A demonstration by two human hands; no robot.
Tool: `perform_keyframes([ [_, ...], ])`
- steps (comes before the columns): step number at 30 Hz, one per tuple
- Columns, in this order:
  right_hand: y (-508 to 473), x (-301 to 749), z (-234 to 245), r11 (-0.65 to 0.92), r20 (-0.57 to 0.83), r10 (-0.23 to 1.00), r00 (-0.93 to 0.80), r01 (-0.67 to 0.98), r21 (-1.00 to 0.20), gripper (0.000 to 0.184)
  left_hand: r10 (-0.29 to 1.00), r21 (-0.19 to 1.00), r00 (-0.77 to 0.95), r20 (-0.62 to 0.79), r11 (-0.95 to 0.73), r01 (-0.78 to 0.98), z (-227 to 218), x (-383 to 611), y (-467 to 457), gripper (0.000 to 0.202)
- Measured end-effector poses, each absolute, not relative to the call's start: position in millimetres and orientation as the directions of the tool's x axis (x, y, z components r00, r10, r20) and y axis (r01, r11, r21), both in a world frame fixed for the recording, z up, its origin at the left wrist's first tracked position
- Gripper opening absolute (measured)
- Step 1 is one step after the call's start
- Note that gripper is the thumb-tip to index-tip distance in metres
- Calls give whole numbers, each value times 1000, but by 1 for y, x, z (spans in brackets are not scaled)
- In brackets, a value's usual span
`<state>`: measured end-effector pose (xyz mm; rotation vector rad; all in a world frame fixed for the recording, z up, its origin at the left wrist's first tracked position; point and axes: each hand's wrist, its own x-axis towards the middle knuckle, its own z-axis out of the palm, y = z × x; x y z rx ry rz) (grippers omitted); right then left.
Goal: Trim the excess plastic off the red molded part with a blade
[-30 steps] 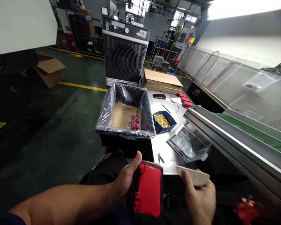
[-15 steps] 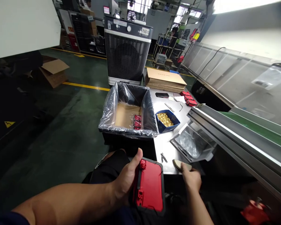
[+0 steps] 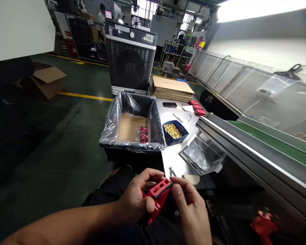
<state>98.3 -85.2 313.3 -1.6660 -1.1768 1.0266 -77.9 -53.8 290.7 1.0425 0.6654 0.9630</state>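
My left hand (image 3: 135, 197) grips a red and black plastic case (image 3: 156, 197), tilted on edge over my lap. My right hand (image 3: 191, 207) pinches the case's top right corner with its fingertips. A beige pad (image 3: 191, 179) lies on the steel table's (image 3: 173, 160) near edge, just beyond my right fingers. Small metal snips (image 3: 172, 172) lie next to the pad.
A bag-lined cardboard box (image 3: 132, 126) holds a few red cases. A blue bin of brass parts (image 3: 174, 131) and a tray of clear bags (image 3: 201, 154) stand on the table. A conveyor (image 3: 257, 143) runs along the right. A cooling fan unit (image 3: 130, 58) stands behind.
My right hand set the beige pad down on the table edge and came over to the case. My left hand has tipped the case from flat onto its edge.
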Motion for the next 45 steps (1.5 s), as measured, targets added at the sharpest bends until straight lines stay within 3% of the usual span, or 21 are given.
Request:
perform_keyframes([
  [5, -103, 77, 337, -220, -165, 953, 255, 206, -953, 48, 871, 973, 473, 133, -24, -230, 285, -84, -54, 82],
  [9, -103, 75, 340, -245, -211, 948, 238, 122, -962, 42, 851, 968, 477, 219, -128, -216, 286, -88, -53, 91],
  [14, -100, 86, 325, -203, -172, 966, 195, 152, -967, 37, 859, 957, 442, 259, -167, -236, 282, -87, -57, 93],
  [16, -94, 98, 305, -216, -176, 963, 203, 192, -957, 42, 894, 965, 409, 182, -82, -250, 279, -85, -58, 95],
  [19, -79, 121, 258, -275, -125, 916, 381, 370, -887, 56, 911, 926, 411, -31, 181, -332, 277, -83, -55, 95],
  [24, -57, 148, 178, -373, -7, 851, 525, 594, -712, 86, 824, 680, 514, -239, 520, -516, 276, -79, -48, 93],
  [26, -49, 150, 158, -364, 39, 861, 507, 668, -649, 81, 800, 638, 539, -265, 565, -524, 274, -78, -47, 90],
  [29, -39, 149, 145, -350, 52, 882, 468, 725, -594, 48, 772, 652, 572, -277, 588, -479, 267, -80, -45, 102],
  [31, -34, 149, 143, -350, 61, 879, 473, 726, -592, 34, 790, 698, 563, -245, 546, -463, 262, -83, -45, 111],
  [35, -37, 153, 147, -323, 167, 826, 538, 696, -641, 44, 887, 838, 454, -88, 312, -448, 261, -86, -46, 115],
  [38, -49, 158, 155, -295, 168, 829, 534, 672, -680, 43, 939, 908, 334, 80, 70, -414, 269, -88, -48, 110],
  [45, -100, 134, 229, -227, 102, 811, 576, 470, -853, 48, 890, 900, 171, 422, -389, -195, 280, -87, -47, 105],
])
